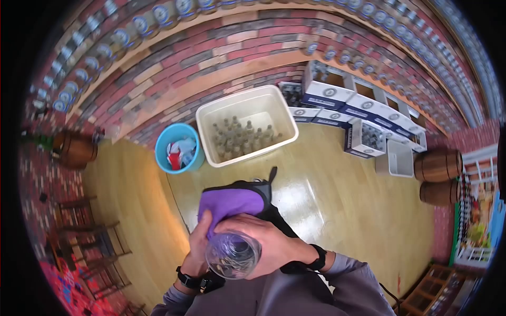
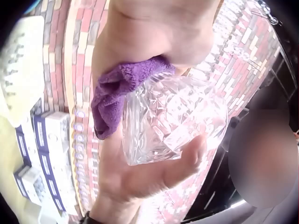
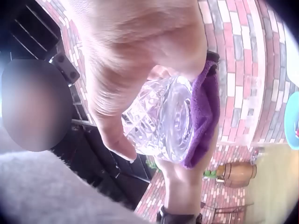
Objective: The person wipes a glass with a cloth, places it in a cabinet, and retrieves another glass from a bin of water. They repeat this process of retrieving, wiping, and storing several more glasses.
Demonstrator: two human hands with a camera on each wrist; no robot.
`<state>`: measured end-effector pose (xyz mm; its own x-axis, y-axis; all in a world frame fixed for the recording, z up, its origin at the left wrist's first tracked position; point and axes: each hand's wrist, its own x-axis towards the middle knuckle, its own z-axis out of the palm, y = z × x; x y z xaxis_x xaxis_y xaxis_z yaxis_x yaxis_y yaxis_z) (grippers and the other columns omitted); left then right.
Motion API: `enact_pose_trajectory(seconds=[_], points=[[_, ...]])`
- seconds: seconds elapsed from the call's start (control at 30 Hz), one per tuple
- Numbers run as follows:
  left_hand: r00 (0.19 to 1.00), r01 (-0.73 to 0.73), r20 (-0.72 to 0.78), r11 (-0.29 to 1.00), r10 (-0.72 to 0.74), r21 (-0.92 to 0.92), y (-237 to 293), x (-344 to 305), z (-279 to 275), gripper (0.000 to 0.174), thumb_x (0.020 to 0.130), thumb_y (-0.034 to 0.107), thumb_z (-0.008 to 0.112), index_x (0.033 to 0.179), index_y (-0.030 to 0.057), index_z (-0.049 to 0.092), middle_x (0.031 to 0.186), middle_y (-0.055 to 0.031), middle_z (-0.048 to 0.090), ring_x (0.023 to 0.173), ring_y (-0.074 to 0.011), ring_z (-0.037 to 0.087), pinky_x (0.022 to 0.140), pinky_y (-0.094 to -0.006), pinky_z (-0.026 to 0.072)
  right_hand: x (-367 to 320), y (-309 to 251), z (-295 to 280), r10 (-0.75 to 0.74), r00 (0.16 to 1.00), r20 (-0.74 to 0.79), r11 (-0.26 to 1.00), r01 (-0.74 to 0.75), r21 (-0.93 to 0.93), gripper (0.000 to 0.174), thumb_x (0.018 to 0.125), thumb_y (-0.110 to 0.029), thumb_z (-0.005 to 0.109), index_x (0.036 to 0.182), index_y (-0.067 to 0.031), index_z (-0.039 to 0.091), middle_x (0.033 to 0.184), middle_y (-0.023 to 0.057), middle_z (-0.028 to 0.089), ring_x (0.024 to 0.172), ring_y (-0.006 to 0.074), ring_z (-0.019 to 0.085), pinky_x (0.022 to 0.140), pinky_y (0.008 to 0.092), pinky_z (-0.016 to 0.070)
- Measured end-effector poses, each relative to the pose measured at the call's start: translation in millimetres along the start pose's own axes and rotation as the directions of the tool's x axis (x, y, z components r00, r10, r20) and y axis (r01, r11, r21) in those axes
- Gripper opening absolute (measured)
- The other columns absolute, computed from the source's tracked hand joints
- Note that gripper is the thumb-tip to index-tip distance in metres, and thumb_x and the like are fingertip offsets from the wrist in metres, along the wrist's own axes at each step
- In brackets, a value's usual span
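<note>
A clear cut-glass tumbler [image 1: 232,255] is held close in front of the body, its patterned side showing in both wrist views. My right hand [image 1: 276,242] grips it, fingers and thumb curled round its wall. A purple cloth [image 1: 229,203] with a dark edge lies against the glass, bunched at one end of it in the left wrist view. My left hand [image 1: 197,242] holds the cloth against the tumbler, its thumb along the cloth; part of its fingers is hidden behind the glass and cloth.
On the floor ahead stand a cream tub [image 1: 287,138] with several glass bottles and a blue bucket [image 1: 159,152] with cloths inside. White-and-blue boxes [image 1: 329,95] line the brick wall, near a grey bin [image 1: 399,158] and barrels [image 1: 438,164]. Chairs [image 1: 105,239] stand at the left.
</note>
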<state>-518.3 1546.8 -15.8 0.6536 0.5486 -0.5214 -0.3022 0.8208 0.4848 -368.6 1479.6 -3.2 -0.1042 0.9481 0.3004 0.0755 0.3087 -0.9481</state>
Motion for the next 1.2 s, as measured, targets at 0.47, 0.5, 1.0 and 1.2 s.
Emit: enact_pose_trajectory(seconds=[0.47, 0.5, 1.0, 1.2], points=[[0.785, 0.444, 0.336, 0.851, -0.52, 0.279, -209, 44, 168, 0.037, 0.095, 0.021, 0.029, 0.115, -0.0018, 0.05, 0.108, -0.0148, 0.059, 0.097, -0.0231, 0.061, 0.088, -0.0343, 0.048, -262, -61, -114, -0.169, 0.802, -0.573, 0.955, -0.009, -0.295, 0.075, 0.054, -0.019, 0.083, 0.118, 0.0024, 0.049, 0.123, 0.0175, 0.05, 0.124, 0.0363, 0.04, 0.102, 0.0444, 0.0313], [0.674, 0.556, 0.368, 0.768, -0.64, 0.317, -235, 51, 176, 0.037, 0.095, 0.022, 0.03, 0.115, -0.0017, 0.05, 0.109, -0.0147, 0.059, 0.097, -0.0227, 0.061, 0.087, -0.0345, 0.0482, -289, -69, -125, -0.159, 0.773, -0.615, 0.947, -0.057, -0.317, 0.076, 0.055, -0.02, 0.083, 0.119, 0.0022, 0.049, 0.124, 0.018, 0.049, 0.124, 0.0361, 0.039, 0.103, 0.045, 0.0303], [0.139, 0.654, 0.056, 0.135, -0.989, 0.744, -501, 30, 341, 0.033, 0.092, 0.027, 0.049, 0.106, -0.0012, 0.056, 0.099, -0.0105, 0.064, 0.086, -0.0176, 0.063, 0.08, -0.0315, 0.0516, -540, -157, -143, -0.249, -0.011, -0.968, 0.734, -0.655, -0.181, 0.083, 0.048, -0.021, 0.088, 0.118, -0.0007, 0.048, 0.113, 0.0126, 0.049, 0.1, 0.0262, 0.051, 0.081, 0.0347, 0.0428], [0.087, 0.543, 0.091, 0.124, -0.992, 0.831, -622, 0, 390, 0.038, 0.094, 0.032, 0.044, 0.111, 0.001, 0.054, 0.106, -0.0092, 0.062, 0.095, -0.0173, 0.06, 0.088, -0.0335, 0.0471, -627, -154, -142, -0.314, -0.459, -0.831, 0.852, -0.523, -0.032, 0.069, 0.057, -0.004, 0.084, 0.116, 0.0027, 0.047, 0.111, 0.0103, 0.047, 0.099, 0.0163, 0.054, 0.078, 0.025, 0.0507]])
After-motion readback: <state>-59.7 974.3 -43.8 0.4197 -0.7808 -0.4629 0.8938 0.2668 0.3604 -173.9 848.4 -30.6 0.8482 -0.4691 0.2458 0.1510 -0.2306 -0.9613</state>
